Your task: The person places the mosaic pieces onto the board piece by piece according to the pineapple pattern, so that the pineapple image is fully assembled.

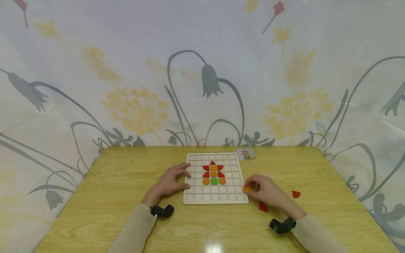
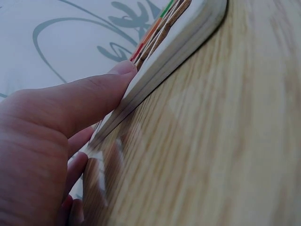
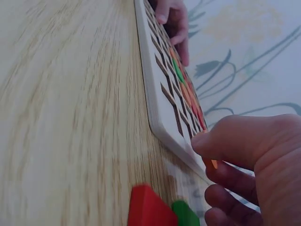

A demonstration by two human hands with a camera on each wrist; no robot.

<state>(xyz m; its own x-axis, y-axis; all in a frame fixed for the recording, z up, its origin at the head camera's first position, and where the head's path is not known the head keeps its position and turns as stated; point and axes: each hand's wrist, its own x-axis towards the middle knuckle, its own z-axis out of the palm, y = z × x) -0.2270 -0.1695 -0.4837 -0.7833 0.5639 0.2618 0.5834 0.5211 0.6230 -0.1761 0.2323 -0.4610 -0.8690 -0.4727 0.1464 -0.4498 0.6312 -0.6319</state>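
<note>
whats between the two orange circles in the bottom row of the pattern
A green square sits between the left orange circle and the right orange circle on the board; the head view shows it.

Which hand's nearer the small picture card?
Right. The right hand, pinching an orange piece by the right edge of the board, is on the near side of the card; the left hand is farther, across the board at its left edge.

You saw one board (image 1: 216, 202), one card (image 1: 245, 154), two hands (image 1: 169, 181), seven red pieces (image 1: 296, 194), five orange pieces (image 1: 206, 181), two green pieces (image 1: 214, 181).
</note>
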